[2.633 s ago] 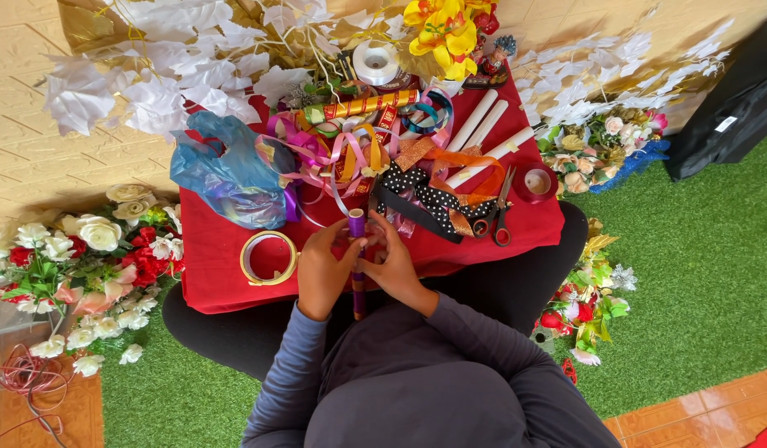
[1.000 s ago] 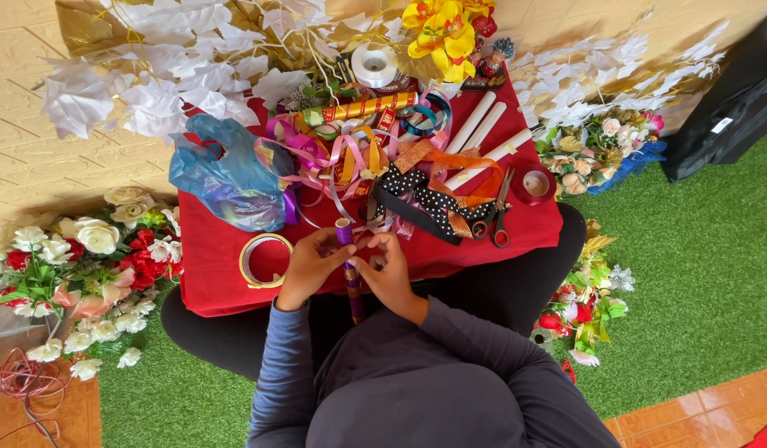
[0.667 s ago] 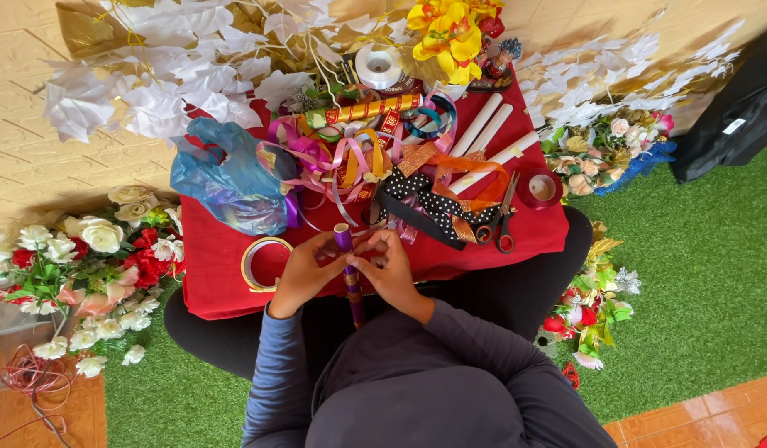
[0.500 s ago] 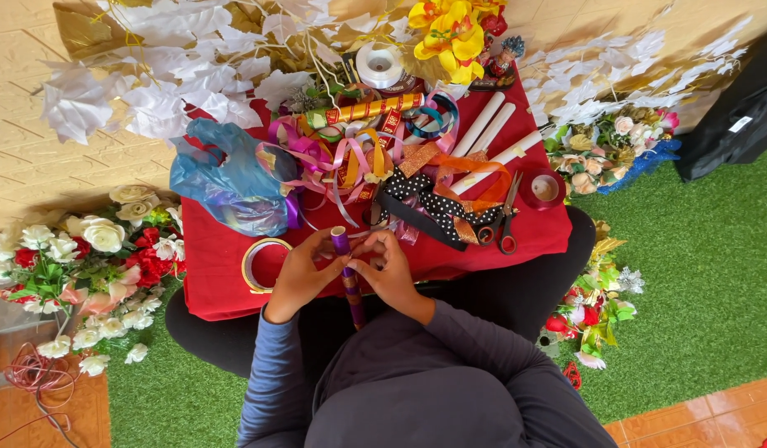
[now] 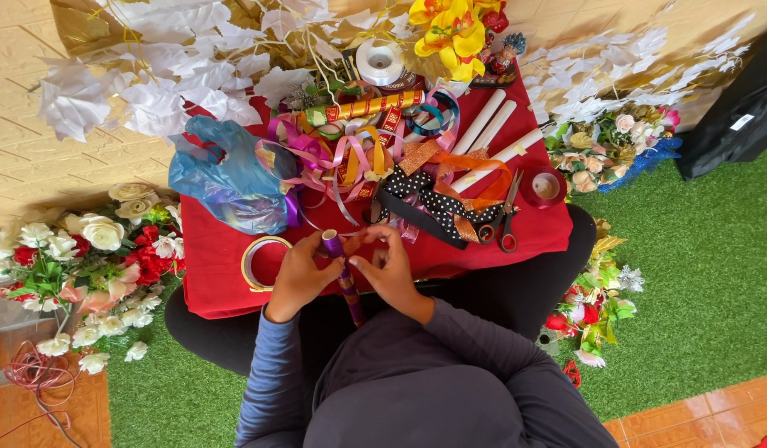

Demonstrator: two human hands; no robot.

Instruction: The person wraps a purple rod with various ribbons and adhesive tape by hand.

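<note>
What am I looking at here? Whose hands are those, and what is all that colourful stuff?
There is no machine here. A person wears a camera on their head, so you look down just as they do. That is the only view.

The two hands at the bottom belong to that person. The left hand and the right hand hold a purple ribbon roll between them, and a strip of purple ribbon hangs down from it.

In front of them is a red cloth covered with craft things: a heap of curly ribbons, a black ribbon with white dots, scissors with red handles, a blue plastic bag, a yellow tape ring and white rolled papers.

Artificial flowers lie around on the green carpet.
</note>
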